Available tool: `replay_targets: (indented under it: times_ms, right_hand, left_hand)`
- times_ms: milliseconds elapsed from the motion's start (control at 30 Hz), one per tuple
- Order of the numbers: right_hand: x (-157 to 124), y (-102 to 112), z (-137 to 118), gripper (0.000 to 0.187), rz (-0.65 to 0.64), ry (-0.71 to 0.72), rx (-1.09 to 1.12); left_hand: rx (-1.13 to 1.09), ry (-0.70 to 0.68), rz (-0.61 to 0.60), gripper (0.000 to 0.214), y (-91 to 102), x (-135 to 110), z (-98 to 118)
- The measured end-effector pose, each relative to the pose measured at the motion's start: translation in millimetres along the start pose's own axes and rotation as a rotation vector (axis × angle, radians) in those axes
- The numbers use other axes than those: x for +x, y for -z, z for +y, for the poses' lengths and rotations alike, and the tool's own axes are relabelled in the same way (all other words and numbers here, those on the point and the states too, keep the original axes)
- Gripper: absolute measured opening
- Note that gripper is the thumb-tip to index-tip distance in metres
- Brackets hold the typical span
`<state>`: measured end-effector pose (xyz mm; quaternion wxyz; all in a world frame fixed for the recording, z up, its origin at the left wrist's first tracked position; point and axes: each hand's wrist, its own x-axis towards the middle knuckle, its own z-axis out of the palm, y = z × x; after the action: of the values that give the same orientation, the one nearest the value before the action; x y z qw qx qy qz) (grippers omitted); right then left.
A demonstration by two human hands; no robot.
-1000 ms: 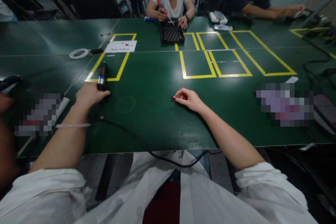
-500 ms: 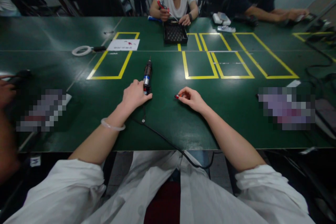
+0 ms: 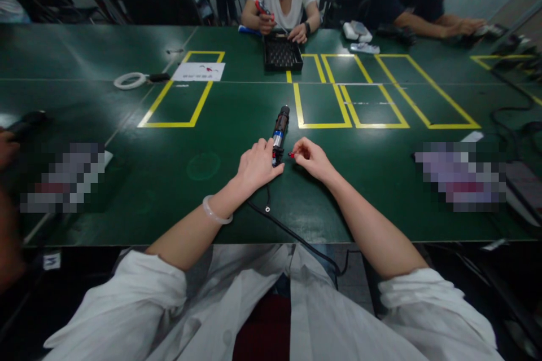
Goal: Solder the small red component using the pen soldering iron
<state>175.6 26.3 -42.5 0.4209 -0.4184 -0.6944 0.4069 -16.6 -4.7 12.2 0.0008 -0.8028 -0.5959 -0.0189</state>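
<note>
My left hand (image 3: 256, 164) is closed round the near end of a black electric screwdriver (image 3: 279, 128) with a blue band, which lies on the green table (image 3: 212, 192) pointing away from me. Its black cable (image 3: 292, 231) trails back off the near edge. My right hand (image 3: 311, 158) rests just right of the tool, its fingertips pinching a small red object (image 3: 291, 154). The two hands are almost touching.
Yellow tape rectangles (image 3: 372, 104) mark the table's middle. Across from me a person in a white shirt works over a black tray (image 3: 282, 54). A white ring (image 3: 127, 80) and a paper sheet (image 3: 199, 71) lie at far left. Blurred patches sit at both sides.
My left hand has slid the screwdriver rightward across the table, from the yellow rectangle at left to beside my right hand. My right hand has stayed nearly in place.
</note>
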Motion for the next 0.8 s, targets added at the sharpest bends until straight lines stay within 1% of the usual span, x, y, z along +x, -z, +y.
replay_targets:
  times_ms: [100,367,633,800]
  right_hand:
    - [-1,-1,0,0.012,-0.033,0.001,-0.023]
    - [-2,-8,-1,0.013,-0.083,0.088,-0.050]
    - [1,-14,3,0.006,-0.080,0.188,-0.244]
    - [0,-10,0,0.013,-0.048,0.208,-0.255]
  left_hand:
    - [-0.017,-0.002,-0.004,0.064,-0.5,-1,-3]
    - [-0.019,-0.015,0.021,0.064,-5.2,-2,-3]
    - [0.015,-0.041,0.050,0.064,-6.4,-2,-1]
    - [0.017,-0.045,0.054,0.066,-6.4,-2,-1]
